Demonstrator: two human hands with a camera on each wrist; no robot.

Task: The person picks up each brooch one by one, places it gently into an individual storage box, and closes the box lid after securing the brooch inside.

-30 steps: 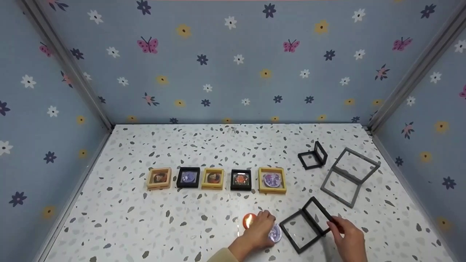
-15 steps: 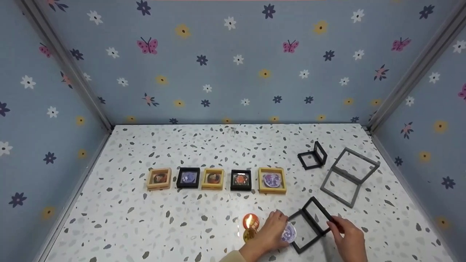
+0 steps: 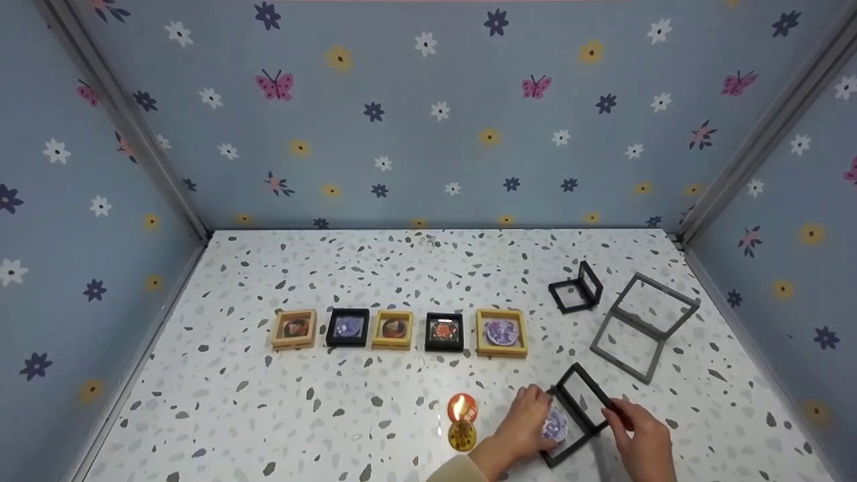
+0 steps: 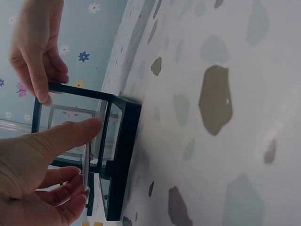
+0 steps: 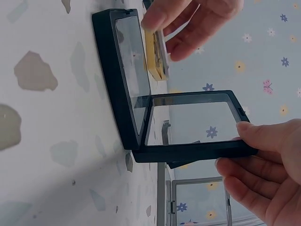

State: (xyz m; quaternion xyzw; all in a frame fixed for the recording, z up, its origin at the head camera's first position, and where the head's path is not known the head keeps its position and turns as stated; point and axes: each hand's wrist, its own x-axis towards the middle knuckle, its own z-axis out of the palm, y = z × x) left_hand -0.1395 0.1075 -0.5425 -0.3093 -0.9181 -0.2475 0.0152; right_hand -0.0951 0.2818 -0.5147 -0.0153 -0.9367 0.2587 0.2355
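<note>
In the head view, the left hand (image 3: 525, 422) held a round purple badge (image 3: 555, 427) over the flat half of an open, hinged black frame (image 3: 574, 410), nearer the right edge of the speckled worktop (image 3: 335, 415) than the left. The right hand (image 3: 639, 432) gripped the raised half, probably to steady it open. A glossy red badge (image 3: 462, 408) and a yellow badge (image 3: 462, 436) lay touching each other. A row of square frames (image 3: 392, 344), each with a disc inside, ran behind; a grey frame (image 3: 639, 323) and a little dark frame (image 3: 588, 292) stood open towards the back right corner.

In the left wrist view, thumb and fingers pinched the badge's thin edge, apart from the clear pane, likely keeping its face untouched.

In the right wrist view, thumb and fingers were clamped on the smooth, plastic-looking rim around a see-through pane.
</note>
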